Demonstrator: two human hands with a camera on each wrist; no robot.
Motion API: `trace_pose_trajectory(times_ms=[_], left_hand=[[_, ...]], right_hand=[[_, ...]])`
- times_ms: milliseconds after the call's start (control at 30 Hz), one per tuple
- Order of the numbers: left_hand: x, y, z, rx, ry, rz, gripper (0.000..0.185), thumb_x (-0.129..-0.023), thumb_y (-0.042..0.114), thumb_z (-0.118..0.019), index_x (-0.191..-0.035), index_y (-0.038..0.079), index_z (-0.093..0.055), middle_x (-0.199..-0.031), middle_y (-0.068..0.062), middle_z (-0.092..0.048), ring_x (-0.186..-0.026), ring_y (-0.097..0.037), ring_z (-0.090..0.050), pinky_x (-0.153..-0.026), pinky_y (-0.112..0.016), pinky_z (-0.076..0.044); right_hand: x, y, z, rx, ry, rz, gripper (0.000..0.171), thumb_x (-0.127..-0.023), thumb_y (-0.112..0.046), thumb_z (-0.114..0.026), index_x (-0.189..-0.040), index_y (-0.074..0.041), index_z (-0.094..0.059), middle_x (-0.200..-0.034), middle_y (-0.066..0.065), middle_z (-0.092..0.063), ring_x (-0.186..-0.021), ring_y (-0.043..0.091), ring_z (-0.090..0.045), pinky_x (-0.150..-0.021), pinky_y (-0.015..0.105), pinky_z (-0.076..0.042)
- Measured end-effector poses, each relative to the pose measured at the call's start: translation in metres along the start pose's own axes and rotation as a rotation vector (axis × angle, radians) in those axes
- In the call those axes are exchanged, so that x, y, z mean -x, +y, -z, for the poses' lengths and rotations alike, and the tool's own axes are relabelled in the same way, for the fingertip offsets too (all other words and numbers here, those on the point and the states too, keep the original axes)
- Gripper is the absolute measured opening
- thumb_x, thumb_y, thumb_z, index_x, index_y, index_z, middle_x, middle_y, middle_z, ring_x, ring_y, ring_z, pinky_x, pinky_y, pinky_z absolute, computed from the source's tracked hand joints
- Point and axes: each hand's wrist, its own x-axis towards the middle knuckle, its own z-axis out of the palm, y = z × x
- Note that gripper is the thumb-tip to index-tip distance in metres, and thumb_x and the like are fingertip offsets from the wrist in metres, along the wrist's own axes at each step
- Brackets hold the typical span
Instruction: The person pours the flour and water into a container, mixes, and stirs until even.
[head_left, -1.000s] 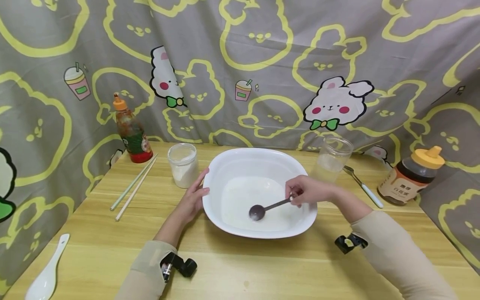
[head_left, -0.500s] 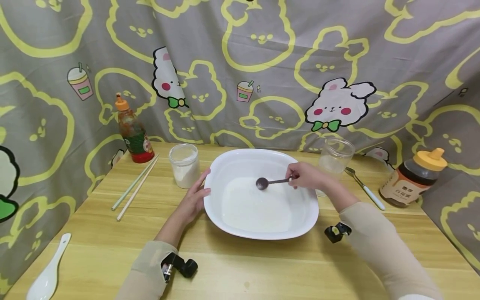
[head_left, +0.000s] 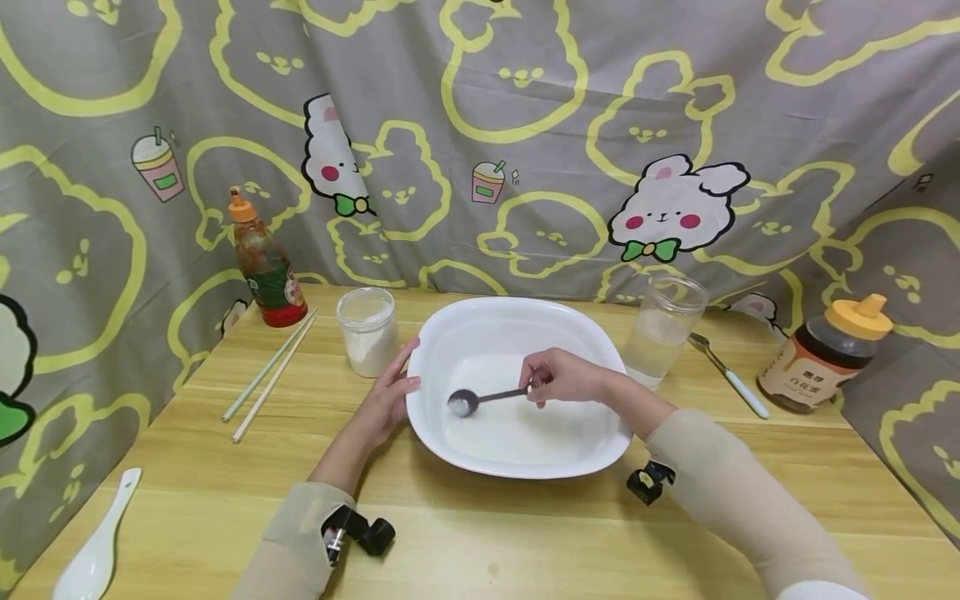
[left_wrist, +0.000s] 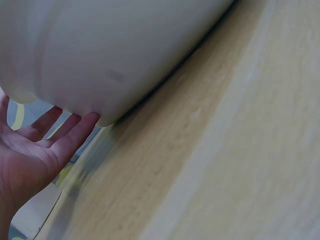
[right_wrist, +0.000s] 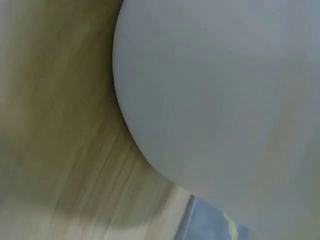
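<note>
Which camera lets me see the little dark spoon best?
The head view: the spoon, pinched by the right hand, lies in the white bowl. Both wrist views show only the bowl's outside and the table, no spoon.

Your right wrist view shows only the blurred outer wall of the white bowl [right_wrist: 215, 100] and table [right_wrist: 55, 125]; your right hand is out of that frame. In the left wrist view your left hand [left_wrist: 35, 150] is cut off at the left edge, its fingertips hidden behind the bowl. The honey bottle's [head_left: 821, 354] label print is too small to read.
</note>
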Motion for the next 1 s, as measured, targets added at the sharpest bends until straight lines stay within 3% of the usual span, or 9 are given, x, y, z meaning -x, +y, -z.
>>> trace_pose_trajectory(times_ms=[167,267,400,533,800,1000], left_hand=[[0.0,0.001,0.0,-0.009,0.002,0.009,0.066,-0.081,0.008,-0.046,-0.139,0.017,-0.015,-0.133,-0.022,-0.022,-0.107,-0.036,-0.039,-0.077,-0.04,-0.044],[0.0,0.002,0.0,-0.011,0.011,0.02,0.066,-0.081,0.009,-0.047,-0.139,0.018,-0.016,-0.133,-0.021,-0.022,-0.106,-0.034,-0.04,-0.077,-0.04,-0.044],[0.0,0.002,0.0,-0.009,0.014,0.026,0.066,-0.081,0.008,-0.047,-0.139,0.018,-0.016,-0.133,-0.021,-0.023,-0.105,-0.033,-0.042,-0.077,-0.04,-0.045],[-0.001,0.002,-0.001,-0.011,0.012,0.028,0.066,-0.081,0.008,-0.046,-0.139,0.019,-0.016,-0.132,-0.022,-0.024,-0.107,-0.035,-0.04,-0.078,-0.041,-0.044],[-0.001,0.001,-0.001,-0.011,0.012,0.022,0.065,-0.082,0.007,-0.045,-0.139,0.019,-0.016,-0.133,-0.022,-0.024,-0.108,-0.037,-0.038,-0.078,-0.041,-0.044],[-0.001,0.001,-0.001,-0.008,0.01,0.013,0.065,-0.082,0.006,-0.044,-0.139,0.018,-0.016,-0.132,-0.022,-0.024,-0.108,-0.036,-0.038,-0.078,-0.039,-0.044]], right_hand=[[0.023,-0.008,0.008,0.042,-0.136,0.027,0.007,-0.077,0.003,-0.058,-0.083,-0.001,-0.059,-0.057,0.006,-0.055,-0.053,0.03,-0.046,-0.048,0.02,-0.034],[0.04,-0.009,0.02,0.083,-0.161,0.027,0.008,-0.075,0.003,-0.058,-0.081,-0.003,-0.059,-0.057,0.005,-0.054,-0.053,0.028,-0.05,-0.049,0.02,-0.036],[0.058,-0.008,0.038,0.119,-0.125,-0.052,0.009,-0.074,0.004,-0.059,-0.079,-0.004,-0.058,-0.058,0.004,-0.053,-0.054,0.021,-0.052,-0.048,0.022,-0.04],[0.067,-0.004,0.052,0.182,-0.025,-0.132,0.007,-0.075,0.003,-0.058,-0.08,-0.001,-0.057,-0.058,0.004,-0.052,-0.054,0.018,-0.051,-0.047,0.025,-0.04],[0.041,0.011,0.056,0.272,0.137,-0.169,0.008,-0.076,-0.001,-0.058,-0.083,0.0,-0.058,-0.059,0.003,-0.055,-0.054,0.016,-0.047,-0.05,0.027,-0.037],[0.015,0.012,0.038,0.141,0.16,-0.119,0.008,-0.076,0.0,-0.058,-0.084,-0.001,-0.057,-0.059,0.004,-0.056,-0.052,0.021,-0.047,-0.047,0.024,-0.035]])
